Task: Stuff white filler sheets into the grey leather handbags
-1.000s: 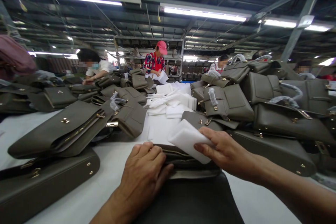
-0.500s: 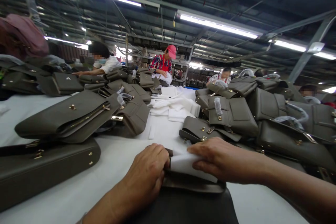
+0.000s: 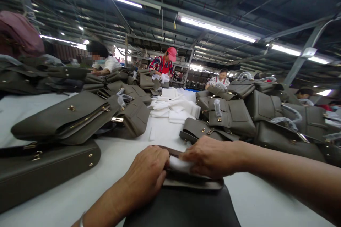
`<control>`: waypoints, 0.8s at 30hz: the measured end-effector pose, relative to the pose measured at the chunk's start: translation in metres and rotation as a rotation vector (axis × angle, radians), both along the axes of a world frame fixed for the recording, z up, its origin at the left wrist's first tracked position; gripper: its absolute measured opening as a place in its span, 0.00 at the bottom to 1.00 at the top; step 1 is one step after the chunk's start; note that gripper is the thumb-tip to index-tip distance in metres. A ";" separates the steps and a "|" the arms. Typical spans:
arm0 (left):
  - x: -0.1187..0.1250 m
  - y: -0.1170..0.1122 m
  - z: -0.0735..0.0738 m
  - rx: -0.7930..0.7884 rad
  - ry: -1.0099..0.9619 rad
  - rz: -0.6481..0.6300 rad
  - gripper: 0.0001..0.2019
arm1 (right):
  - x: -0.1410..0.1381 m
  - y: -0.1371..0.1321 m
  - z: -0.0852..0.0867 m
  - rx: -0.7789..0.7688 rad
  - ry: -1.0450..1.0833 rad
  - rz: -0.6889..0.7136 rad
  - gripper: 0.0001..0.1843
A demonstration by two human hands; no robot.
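A dark olive handbag (image 3: 183, 207) lies right in front of me, its mouth spread apart at the far end. My left hand (image 3: 150, 166) is closed round the left side of the mouth, fingertips hidden inside the edge. Over the opening, my right hand (image 3: 210, 156) is closed on a soft white sheet (image 3: 179, 165), which lies partly inside the bag. The fingertips of that hand are slightly blurred. How deep the sheet reaches is hidden.
More olive handbags lie to the left (image 3: 61, 113) and are heaped on the right (image 3: 231, 113). A stack of white sheets (image 3: 176, 104) sits ahead on the white table (image 3: 112, 173). A person in a red cap (image 3: 163, 64) and other people work beyond.
My right hand has moved left and closer to my left hand. Less of the white sheet shows above the bag's mouth. My left hand keeps its grip.
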State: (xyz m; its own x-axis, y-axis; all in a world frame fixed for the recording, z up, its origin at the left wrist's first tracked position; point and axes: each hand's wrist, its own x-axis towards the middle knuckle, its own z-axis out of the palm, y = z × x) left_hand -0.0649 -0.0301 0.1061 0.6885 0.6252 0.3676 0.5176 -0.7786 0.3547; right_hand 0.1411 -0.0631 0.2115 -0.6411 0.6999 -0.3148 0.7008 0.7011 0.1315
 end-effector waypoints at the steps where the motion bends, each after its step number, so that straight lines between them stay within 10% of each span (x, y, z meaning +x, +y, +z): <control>1: 0.000 -0.002 0.001 0.005 0.008 -0.017 0.07 | -0.002 0.002 0.004 -0.067 -0.027 0.000 0.14; 13: -0.001 0.002 -0.009 0.182 -0.086 -0.106 0.07 | -0.070 0.033 -0.033 -0.063 -0.434 -0.103 0.12; 19: -0.001 0.003 -0.006 0.043 -0.160 -0.036 0.09 | -0.023 0.018 -0.034 0.200 0.158 -0.268 0.22; 24: -0.001 0.005 -0.007 -0.014 -0.255 -0.044 0.10 | 0.030 -0.014 -0.027 0.188 0.331 0.074 0.25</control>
